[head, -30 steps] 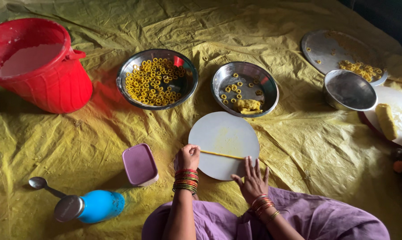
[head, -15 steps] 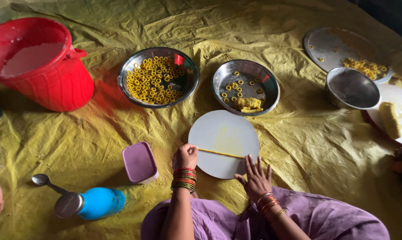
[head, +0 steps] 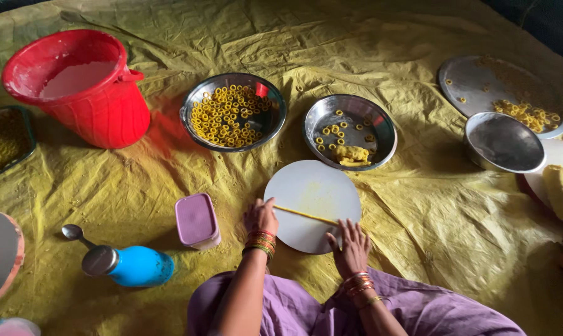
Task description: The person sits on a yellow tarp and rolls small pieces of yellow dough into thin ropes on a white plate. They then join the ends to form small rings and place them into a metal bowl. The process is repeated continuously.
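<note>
Seen from above, seated on a yellow sheet (head: 169, 180). Left hand (head: 260, 216) and right hand (head: 351, 242) flat, fingers spread, at either end of a thin yellow dough rope (head: 305, 214) lying across a round white board (head: 312, 186). Beyond the board, two steel bowls: one (head: 197, 102) full of small yellow dough rings, one (head: 372, 118) with a few rings and a dough lump. Left: red bucket (head: 101, 112), lilac lidded box (head: 196, 220), blue bottle (head: 135, 266) on its side, spoon (head: 75, 233). Right: empty steel bowl (head: 504, 142), steel plate (head: 480, 81) with rings.

Crumpled yellow floor sheet (head: 418, 205), dim light
</note>
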